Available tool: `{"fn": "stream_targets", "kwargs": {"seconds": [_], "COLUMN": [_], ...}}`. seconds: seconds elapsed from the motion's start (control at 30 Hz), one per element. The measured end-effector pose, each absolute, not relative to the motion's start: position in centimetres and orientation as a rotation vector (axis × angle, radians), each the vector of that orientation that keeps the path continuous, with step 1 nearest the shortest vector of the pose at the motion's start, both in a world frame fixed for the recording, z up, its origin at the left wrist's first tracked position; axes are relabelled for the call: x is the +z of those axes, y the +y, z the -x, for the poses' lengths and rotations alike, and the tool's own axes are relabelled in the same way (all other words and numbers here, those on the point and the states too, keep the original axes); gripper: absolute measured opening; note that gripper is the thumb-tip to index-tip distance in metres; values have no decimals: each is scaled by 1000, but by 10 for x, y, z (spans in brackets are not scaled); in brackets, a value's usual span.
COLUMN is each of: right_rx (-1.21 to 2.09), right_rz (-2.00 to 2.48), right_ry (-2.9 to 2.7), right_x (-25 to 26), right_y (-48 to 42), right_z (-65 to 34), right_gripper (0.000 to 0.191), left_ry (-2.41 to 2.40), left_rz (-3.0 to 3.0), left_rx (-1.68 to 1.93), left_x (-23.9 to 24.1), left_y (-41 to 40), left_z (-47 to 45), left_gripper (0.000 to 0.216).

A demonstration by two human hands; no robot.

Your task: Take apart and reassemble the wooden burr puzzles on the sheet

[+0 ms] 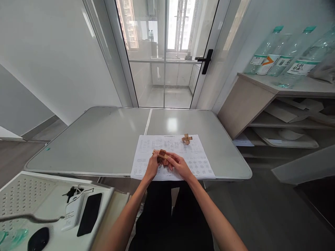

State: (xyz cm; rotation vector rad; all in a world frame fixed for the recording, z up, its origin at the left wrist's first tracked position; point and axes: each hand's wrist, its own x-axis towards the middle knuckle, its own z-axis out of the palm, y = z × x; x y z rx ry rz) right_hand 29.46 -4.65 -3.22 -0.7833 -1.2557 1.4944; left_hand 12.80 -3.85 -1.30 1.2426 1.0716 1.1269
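Between my two hands is a set of brown wooden puzzle pieces point(162, 152), held over the near part of a printed paper sheet point(142, 157). My left hand point(152, 166) is closed on the left end of the pieces. From the right, my right hand point(179, 164) pinches them with thumb and fingers. How the pieces fit together is partly hidden by my fingers. Farther back on the sheet, toward its right corner, stands a cross-shaped wooden puzzle point(186, 139), apart from both hands. Rows of small line drawings cover the paper.
The sheet lies on a grey folding table point(104, 139). At lower left, a white stand point(52, 191) bears a black phone point(89, 214), a white power bank point(73, 211), keys and a mouse point(38, 240). A wooden shelf point(251, 94) with plastic bottles is at right; a glass door point(164, 61) is behind.
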Motion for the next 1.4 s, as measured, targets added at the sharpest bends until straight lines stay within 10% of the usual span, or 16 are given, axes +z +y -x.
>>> {"fn": "stream_targets", "kwargs": {"seconds": [0.67, 0.93, 1.17, 1.4], "right_rx": [828, 602, 574, 690], "right_rz": [1165, 1186, 1482, 1500], "right_ry": [-1486, -2059, -2017, -1941], "right_x": [-38, -34, -30, -28], "right_y": [-49, -35, -31, -27], "right_z": [-297, -304, -291, -296], "right_gripper": [34, 80, 25, 15], "left_ry": [1005, 1030, 1033, 1020], "left_rz": [-977, -959, -984, -1011], "left_rx": [1263, 1308, 1314, 1320], "left_x": [-18, -16, -17, -15], "left_y": [-32, -32, -32, -33], "left_z": [-128, -129, -128, -128], "left_gripper": [46, 47, 45, 45]}}
